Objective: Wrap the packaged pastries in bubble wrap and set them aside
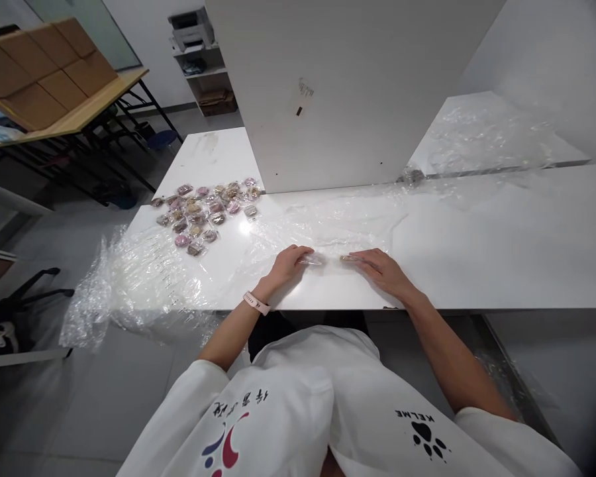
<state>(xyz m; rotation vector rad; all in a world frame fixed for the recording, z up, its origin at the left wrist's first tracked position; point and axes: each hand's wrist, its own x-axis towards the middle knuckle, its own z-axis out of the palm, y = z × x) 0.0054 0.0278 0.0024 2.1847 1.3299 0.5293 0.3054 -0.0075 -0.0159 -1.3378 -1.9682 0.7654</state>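
My left hand (289,264) is closed on a small clear plastic bag (314,259), just above the white tabletop. Across a short gap, my right hand (381,270) pinches a small brownish piece in clear wrapping (348,258) between thumb and fingers. What exactly this piece is, I cannot make out. Beneath and beyond both hands lies a sheet of clear plastic film (322,222). To the left, several small wrapped pieces (193,209), pink, brown and tan, are spread in a loose cluster on the table.
A heap of clear plastic packaging (144,271) hangs over the table's front left edge. A white upright panel (347,99) stands behind the work area. More crumpled film (491,139) lies at the back right. Cardboard boxes (49,69) stand on a wooden table at far left.
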